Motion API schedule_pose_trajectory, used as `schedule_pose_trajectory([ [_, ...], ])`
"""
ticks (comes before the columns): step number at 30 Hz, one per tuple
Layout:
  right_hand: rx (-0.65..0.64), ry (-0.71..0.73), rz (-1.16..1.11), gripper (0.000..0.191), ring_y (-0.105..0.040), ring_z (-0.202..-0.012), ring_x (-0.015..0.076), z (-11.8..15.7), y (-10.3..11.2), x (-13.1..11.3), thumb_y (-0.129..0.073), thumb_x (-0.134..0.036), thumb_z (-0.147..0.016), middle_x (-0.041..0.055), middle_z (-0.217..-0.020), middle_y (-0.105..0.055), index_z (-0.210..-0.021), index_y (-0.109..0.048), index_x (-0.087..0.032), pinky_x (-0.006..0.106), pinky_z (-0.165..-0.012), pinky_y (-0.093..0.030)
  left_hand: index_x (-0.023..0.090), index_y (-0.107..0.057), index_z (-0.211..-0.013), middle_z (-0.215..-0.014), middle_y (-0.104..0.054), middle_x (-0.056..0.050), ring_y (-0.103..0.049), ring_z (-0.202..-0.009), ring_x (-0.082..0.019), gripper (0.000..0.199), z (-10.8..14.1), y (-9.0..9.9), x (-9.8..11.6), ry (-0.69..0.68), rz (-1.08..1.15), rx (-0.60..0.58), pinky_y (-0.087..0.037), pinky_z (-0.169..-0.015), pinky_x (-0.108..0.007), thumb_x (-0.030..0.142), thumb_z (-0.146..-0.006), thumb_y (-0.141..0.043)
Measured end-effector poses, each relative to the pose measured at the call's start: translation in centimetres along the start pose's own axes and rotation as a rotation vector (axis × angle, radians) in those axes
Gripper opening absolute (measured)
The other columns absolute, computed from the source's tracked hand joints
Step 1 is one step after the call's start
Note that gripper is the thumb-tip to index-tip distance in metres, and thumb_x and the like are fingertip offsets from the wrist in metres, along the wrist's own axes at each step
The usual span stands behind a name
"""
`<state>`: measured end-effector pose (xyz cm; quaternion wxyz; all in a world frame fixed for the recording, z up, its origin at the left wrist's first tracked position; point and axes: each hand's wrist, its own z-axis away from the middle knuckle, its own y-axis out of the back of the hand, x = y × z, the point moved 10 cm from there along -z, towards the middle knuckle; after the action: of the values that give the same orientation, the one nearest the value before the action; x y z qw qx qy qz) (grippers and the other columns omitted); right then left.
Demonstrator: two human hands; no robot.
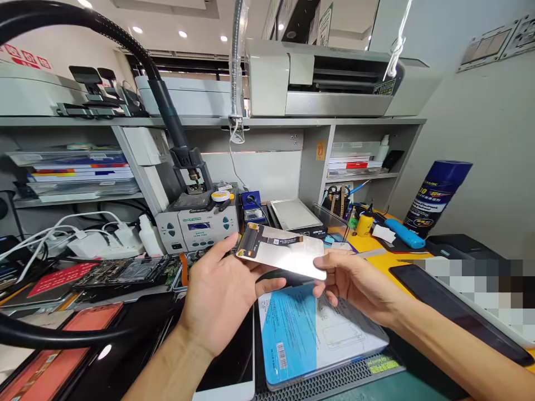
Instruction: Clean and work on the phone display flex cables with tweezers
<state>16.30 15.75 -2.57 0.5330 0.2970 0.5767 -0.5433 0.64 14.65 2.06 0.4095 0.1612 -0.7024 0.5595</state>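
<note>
A phone screen panel [292,253] with a shiny silver back and a dark flex cable is held up in the middle of the view, slightly tilted. Its left end rests between the thumb and fingers of my left hand [223,295], palm turned up. At the panel's right end, the thumb and fingers of my right hand [355,278] pinch the corner. Below the panel lies a blue and white box [292,334] on a dark perforated mat. The surfaces of the panel facing away from me are hidden.
A grey soldering station [198,228] stands behind my left hand. Circuit boards [125,273] and phone parts lie at the left. A blue spray can [434,195], a yellow bottle [364,224] and a dark phone [455,306] are at the right. A black hose arches over the left.
</note>
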Motion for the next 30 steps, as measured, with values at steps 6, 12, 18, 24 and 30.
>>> schedule_pose_trajectory([
  [6, -0.066, -0.074, 0.064, 0.018, -0.070, -0.058, 0.0150, 1.1, -2.3, 1.7, -0.073, -0.026, -0.080, 0.0050, -0.065, -0.072, -0.075, -0.060, -0.014, 0.016, -0.041, -0.044, 0.017, -0.065, -0.108, -0.112, -0.070, -0.007, -0.062, -0.099, -0.023, 0.019, 0.4, -1.2, -1.3, -0.115, -0.097, 0.024, -0.048, -0.085, -0.035, 0.023, -0.093, -0.056],
  [12, -0.143, -0.065, 0.172, 0.029, -0.070, -0.058, 0.0144, 1.9, -3.9, 2.7, -0.078, -0.037, -0.077, 0.0065, -0.067, -0.073, -0.074, -0.068, -0.010, 0.016, -0.042, -0.046, 0.020, -0.060, -0.115, -0.107, -0.072, -0.006, -0.064, -0.078, -0.017, 0.023, 0.8, -1.3, -3.2, -0.066, -0.152, 0.085, -0.047, -0.074, -0.032, 0.026, -0.093, -0.058],
  [18, -0.165, 0.008, 0.267, 0.034, -0.071, -0.060, 0.0181, 1.9, -4.1, 1.8, -0.076, -0.044, -0.077, 0.0072, -0.071, -0.073, -0.076, -0.068, -0.011, 0.020, -0.042, -0.046, 0.023, -0.055, -0.128, -0.113, -0.070, -0.006, -0.065, -0.096, -0.021, 0.036, 0.4, 0.3, -2.3, -0.096, -0.129, 0.177, -0.047, -0.081, -0.033, 0.035, -0.094, -0.056],
  [24, 0.073, 0.222, 0.371, 0.029, -0.070, -0.064, 0.0172, 1.6, -1.1, -1.7, -0.070, -0.044, -0.084, 0.0040, -0.071, -0.071, -0.084, -0.069, -0.014, 0.023, -0.052, -0.050, 0.017, -0.061, -0.118, -0.112, -0.072, -0.009, -0.067, -0.096, -0.025, 0.032, 0.5, 1.5, -2.3, -0.066, -0.163, 0.226, -0.050, -0.081, -0.036, 0.033, -0.090, -0.059],
  [30, 0.271, 0.456, 0.396, 0.028, -0.070, -0.065, 0.0181, 3.0, 0.7, -4.4, -0.066, -0.043, -0.088, 0.0048, -0.083, -0.074, -0.102, -0.069, -0.019, 0.028, -0.057, -0.051, 0.019, -0.064, -0.116, -0.112, -0.073, -0.008, -0.064, -0.111, -0.026, 0.031, 0.8, 1.1, -3.8, -0.034, -0.256, 0.227, -0.049, -0.092, -0.036, 0.037, -0.091, -0.058],
])
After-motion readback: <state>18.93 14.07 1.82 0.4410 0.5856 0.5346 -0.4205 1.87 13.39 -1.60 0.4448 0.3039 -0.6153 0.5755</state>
